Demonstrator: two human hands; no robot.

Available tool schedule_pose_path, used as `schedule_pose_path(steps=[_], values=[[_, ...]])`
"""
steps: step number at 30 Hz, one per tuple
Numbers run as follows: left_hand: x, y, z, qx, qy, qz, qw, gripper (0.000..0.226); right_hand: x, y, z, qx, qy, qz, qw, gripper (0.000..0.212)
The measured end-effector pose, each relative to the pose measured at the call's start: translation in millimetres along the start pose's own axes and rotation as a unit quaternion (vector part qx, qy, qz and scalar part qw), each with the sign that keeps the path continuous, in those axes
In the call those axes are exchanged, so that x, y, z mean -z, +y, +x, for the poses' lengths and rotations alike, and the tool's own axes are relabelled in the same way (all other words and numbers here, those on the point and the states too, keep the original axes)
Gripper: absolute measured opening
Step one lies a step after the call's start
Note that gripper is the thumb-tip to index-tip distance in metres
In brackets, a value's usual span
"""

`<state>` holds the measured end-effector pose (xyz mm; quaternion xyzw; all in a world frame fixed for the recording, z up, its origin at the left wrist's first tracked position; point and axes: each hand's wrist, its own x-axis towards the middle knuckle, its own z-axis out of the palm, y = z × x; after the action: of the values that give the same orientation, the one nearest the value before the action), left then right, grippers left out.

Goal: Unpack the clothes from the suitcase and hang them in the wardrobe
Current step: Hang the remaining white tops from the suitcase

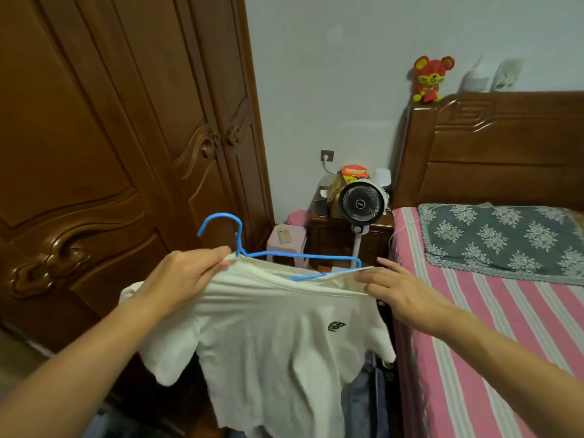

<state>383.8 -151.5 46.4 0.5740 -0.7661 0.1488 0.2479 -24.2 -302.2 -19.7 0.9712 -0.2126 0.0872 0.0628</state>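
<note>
A white T-shirt [271, 343] with a small dark chest logo hangs in front of me, held up at the collar. A blue wire hanger [240, 245] pokes out of the neck opening, hook up and to the left. My left hand [180, 276] pinches the collar at the hanger's neck. My right hand [401, 292] grips the collar's right side where the hanger arm enters the shirt. The brown wooden wardrobe [104, 153] stands at the left with its doors closed. Denim clothes [363, 403] lie below the shirt; the suitcase itself is hidden.
A bed [474, 327] with a pink striped sheet and grey floral pillow fills the right. Between wardrobe and bed stand a wooden nightstand [328, 235], a white pedestal fan [361, 203] and a pink stool [287, 238].
</note>
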Motion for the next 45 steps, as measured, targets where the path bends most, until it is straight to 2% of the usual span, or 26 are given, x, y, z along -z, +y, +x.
schedule_pose_path(steps=[2, 4, 8, 10, 12, 14, 15, 16, 18, 20, 22, 24, 26, 27, 31, 33, 35, 38, 40, 43, 45], values=[[0.2, 5.4, 2.6, -0.022, 0.015, -0.023, 0.999, 0.046, 5.9, 9.2, -2.7, -0.01, 0.023, -0.004, 1.0, 0.039], [5.3, 12.8, 7.6, 0.012, 0.036, -0.094, 0.995, 0.049, 11.6, 18.0, -2.1, -0.019, 0.046, -0.014, 0.999, 0.04], [5.6, 34.1, 23.4, 0.139, 0.113, -0.262, 0.948, 0.012, 12.2, 21.9, -0.4, -0.05, 0.09, 0.001, 0.995, 0.051], [0.9, 33.3, 25.0, 0.151, 0.105, -0.286, 0.94, 0.014, 8.5, 23.2, -5.9, -0.04, 0.101, 0.011, 0.994, 0.055], [-5.6, 15.8, 12.2, 0.096, 0.075, -0.218, 0.968, 0.02, 14.2, 26.8, -13.5, -0.021, 0.114, -0.003, 0.993, 0.047], [-15.5, -4.9, -4.9, -0.033, 0.006, -0.066, 0.997, 0.04, 26.1, 28.5, -16.7, -0.001, 0.113, -0.04, 0.993, 0.03], [-20.7, -12.1, -10.2, -0.075, -0.019, 0.0, 0.997, 0.042, 30.8, 26.6, -15.5, 0.015, 0.113, -0.065, 0.991, 0.024], [-24.3, -13.0, -11.4, -0.082, -0.032, 0.04, 0.995, 0.041, 35.7, 21.0, -12.3, 0.031, 0.121, -0.088, 0.988, 0.018], [-29.4, -6.5, -7.0, -0.057, -0.043, 0.079, 0.994, 0.045, 43.9, 2.4, 4.2, 0.049, 0.169, -0.099, 0.979, 0.015], [-30.8, 6.9, 2.5, -0.028, -0.048, 0.083, 0.995, 0.042, 52.1, -21.0, 26.4, 0.047, 0.205, -0.039, 0.977, 0.021], [-24.7, 21.3, 11.1, 0.013, -0.001, 0.011, 1.0, 0.033, 54.0, -32.2, 41.9, -0.006, 0.21, 0.063, 0.976, 0.027], [-13.7, 34.2, 18.7, 0.069, 0.049, -0.081, 0.993, 0.029, 47.0, -27.2, 43.7, -0.07, 0.146, 0.123, 0.979, 0.038], [-8.6, 41.9, 21.8, 0.09, 0.067, -0.101, 0.989, 0.028, 37.2, -20.9, 39.6, -0.113, 0.045, 0.103, 0.987, 0.042], [-8.0, 46.2, 22.4, 0.085, 0.07, -0.099, 0.989, 0.03, 33.0, -23.3, 39.1, -0.12, 0.023, 0.07, 0.99, 0.04], [-12.2, 74.9, 29.8, 0.032, 0.035, -0.079, 0.996, 0.033, 34.4, -59.5, 63.7, -0.079, 0.132, 0.051, 0.987, 0.032], [-7.5, 81.1, 26.7, 0.051, 0.012, -0.074, 0.996, 0.031, 39.7, -68.4, 76.3, -0.065, 0.163, 0.061, 0.983, 0.033], [0.9, 63.7, 6.9, 0.077, 0.009, 0.002, 0.997, 0.034, 41.1, -60.3, 78.5, -0.068, 0.185, 0.076, 0.977, 0.038], [25.2, 26.1, -40.4, 0.14, -0.023, 0.111, 0.984, 0.049, 39.0, -36.6, 75.4, -0.106, 0.194, 0.124, 0.967, 0.049], [32.4, 23.9, -56.0, 0.167, -0.04, 0.1, 0.98, 0.052, 38.3, -35.4, 83.2, -0.076, 0.205, 0.135, 0.966, 0.05], [30.4, 42.2, -51.6, 0.169, -0.036, 0.076, 0.982, 0.038, 46.5, -56.1, 109.4, -0.014, 0.207, 0.136, 0.969, 0.038], [33.2, 43.3, -52.5, 0.174, -0.017, 0.114, 0.978, 0.045, 54.4, -65.6, 124.1, 0.012, 0.21, 0.161, 0.964, 0.038]])
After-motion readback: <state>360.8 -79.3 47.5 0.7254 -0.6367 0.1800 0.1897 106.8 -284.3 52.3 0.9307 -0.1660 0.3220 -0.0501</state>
